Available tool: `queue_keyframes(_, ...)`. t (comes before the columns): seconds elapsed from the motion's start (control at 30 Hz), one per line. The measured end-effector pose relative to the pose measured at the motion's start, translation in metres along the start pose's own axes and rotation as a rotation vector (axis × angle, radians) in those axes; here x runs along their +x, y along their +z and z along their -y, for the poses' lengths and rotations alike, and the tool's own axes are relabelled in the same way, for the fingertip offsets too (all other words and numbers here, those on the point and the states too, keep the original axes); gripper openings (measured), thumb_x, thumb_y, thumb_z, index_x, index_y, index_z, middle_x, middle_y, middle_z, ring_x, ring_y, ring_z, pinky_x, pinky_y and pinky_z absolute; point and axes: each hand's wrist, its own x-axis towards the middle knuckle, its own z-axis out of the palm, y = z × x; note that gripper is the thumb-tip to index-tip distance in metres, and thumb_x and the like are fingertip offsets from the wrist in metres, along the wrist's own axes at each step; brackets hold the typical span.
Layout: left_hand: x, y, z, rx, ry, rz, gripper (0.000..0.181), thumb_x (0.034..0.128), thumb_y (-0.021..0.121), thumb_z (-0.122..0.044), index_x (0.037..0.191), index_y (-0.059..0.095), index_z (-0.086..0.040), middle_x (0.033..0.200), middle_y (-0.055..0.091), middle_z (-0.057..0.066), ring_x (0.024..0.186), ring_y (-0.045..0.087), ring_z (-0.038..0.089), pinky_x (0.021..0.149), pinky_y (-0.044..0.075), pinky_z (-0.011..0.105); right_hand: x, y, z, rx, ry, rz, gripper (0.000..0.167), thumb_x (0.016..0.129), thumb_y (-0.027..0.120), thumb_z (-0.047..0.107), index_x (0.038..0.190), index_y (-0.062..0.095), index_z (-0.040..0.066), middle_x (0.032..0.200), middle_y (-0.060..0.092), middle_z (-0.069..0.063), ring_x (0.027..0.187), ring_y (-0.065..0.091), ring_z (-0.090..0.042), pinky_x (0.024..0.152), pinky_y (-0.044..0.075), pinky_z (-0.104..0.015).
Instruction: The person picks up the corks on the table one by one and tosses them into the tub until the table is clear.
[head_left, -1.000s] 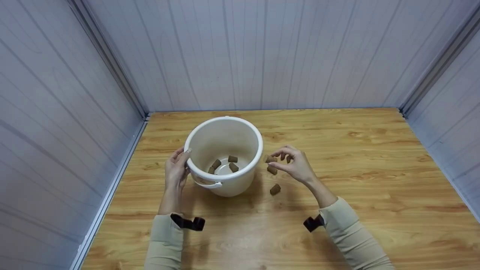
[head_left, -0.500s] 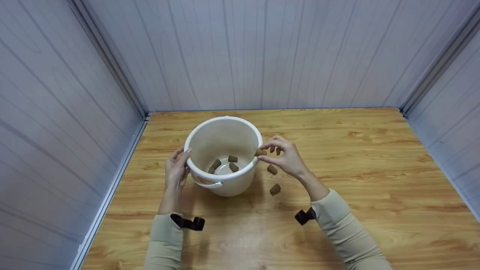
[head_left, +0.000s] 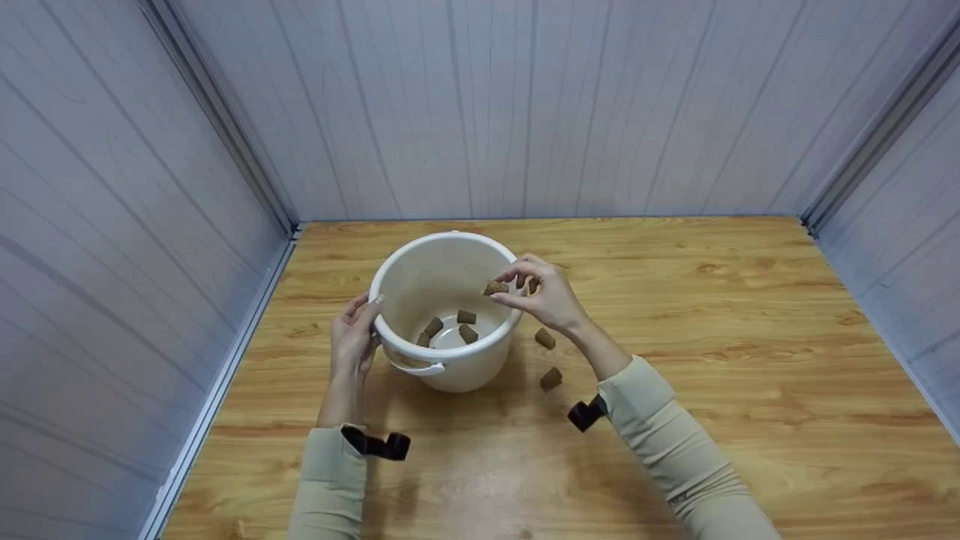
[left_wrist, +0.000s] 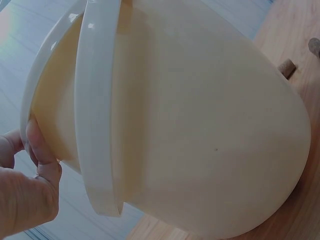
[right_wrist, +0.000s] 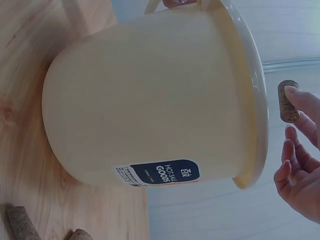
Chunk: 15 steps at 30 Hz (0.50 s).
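A white plastic bucket [head_left: 469, 373] stands upright on the wooden table, several corks [head_left: 466, 317] lying on its bottom. My left hand [head_left: 351, 339] grips the bucket's rim at the left, thumb over the edge, as the left wrist view also shows. Between thumb and fingers of my right hand [head_left: 541, 292] a cork [head_left: 495, 287] is pinched. In the head view it appears over the bucket's opening, inside the right part of the rim. The right wrist view shows this cork [right_wrist: 288, 101] above the rim, apart from it.
Two corks lie on the table right of the bucket, an upper cork [head_left: 545, 338] and a lower cork [head_left: 551, 378]. The bucket's handle [head_left: 416, 368] hangs at its front left. Pale panel walls [head_left: 615, 112] enclose the wooden table [head_left: 735, 345] at the back and sides.
My right hand has moved left and up from beside the bucket, carrying the pinched cork over the rim. The left hand and the bucket have stayed in place.
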Motion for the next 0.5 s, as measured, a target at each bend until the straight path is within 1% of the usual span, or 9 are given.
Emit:
queue_keyframes(0.17, 0.0, 0.0, 0.0, 0.0, 0.001, -0.004, 0.041, 0.095, 0.058, -0.002, 0.133, 0.045, 0.009, 0.1, 0.066, 0.01, 0.076, 0.066, 0.013, 0.055, 0.053, 0.019, 0.009, 0.004, 0.0, -0.02, 0.008, 0.009, 0.021, 0.077, 0.082, 0.006, 0.093, 0.071, -0.003, 0.088, 0.061, -0.009, 0.075, 0.051, -0.017, 0.063, 0.041, -0.025)
queue_keyframes(0.4, 0.0, 0.001, 0.0, 0.002, -0.005, -0.011, 0.039, 0.0939, 0.06, -0.002, 0.129, 0.048, 0.008, 0.09, 0.067, 0.007, 0.07, 0.065, 0.012, 0.049, 0.05, 0.017, 0.018, 0.013, -0.002, -0.066, 0.026, 0.03, 0.023, 0.078, 0.082, 0.01, 0.095, 0.072, -0.002, 0.088, 0.061, -0.007, 0.076, 0.052, -0.017, 0.064, 0.042, -0.023)
queue_keyframes(0.5, 0.0, 0.001, 0.0, 0.006, -0.008, -0.014, 0.04, 0.094, 0.06, -0.003, 0.13, 0.048, 0.008, 0.091, 0.067, 0.006, 0.071, 0.065, 0.012, 0.05, 0.051, 0.017, 0.02, 0.016, -0.003, -0.065, 0.034, 0.034, 0.023, 0.078, 0.082, 0.01, 0.095, 0.072, -0.002, 0.088, 0.061, -0.008, 0.076, 0.052, -0.019, 0.066, 0.045, -0.029)
